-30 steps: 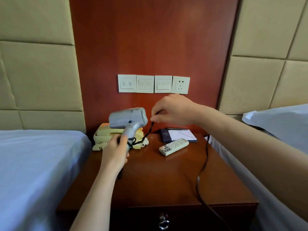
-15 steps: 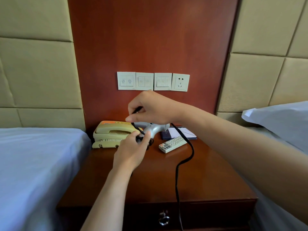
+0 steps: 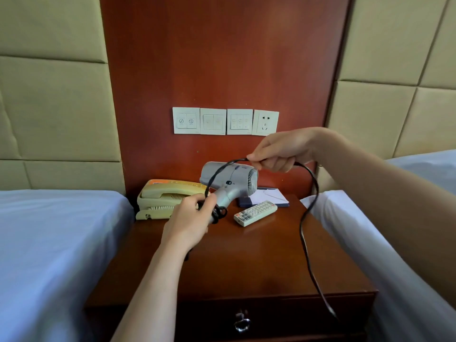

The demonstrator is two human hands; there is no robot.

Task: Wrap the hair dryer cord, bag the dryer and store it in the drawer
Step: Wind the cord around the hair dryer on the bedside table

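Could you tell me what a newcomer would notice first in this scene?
Probably the silver hair dryer, held by its handle in the left hand above the wooden nightstand. Next, its black cord, pinched by the right hand just below the wall switches and trailing off the nightstand's front edge.

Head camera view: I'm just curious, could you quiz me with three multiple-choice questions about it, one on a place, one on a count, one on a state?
1. The remote control lies: A right of the telephone; B left of it; C on top of it.
2. White wall plates in the row: A two; B six; C four.
3. The right hand: A lies flat and open; B pinches the cord; C is curled, holding nothing.
Answers: A, it lies on the nightstand to the telephone's right. C, three with switches and one socket. B, its fingers pinch the cord just above the hair dryer that the left hand holds.
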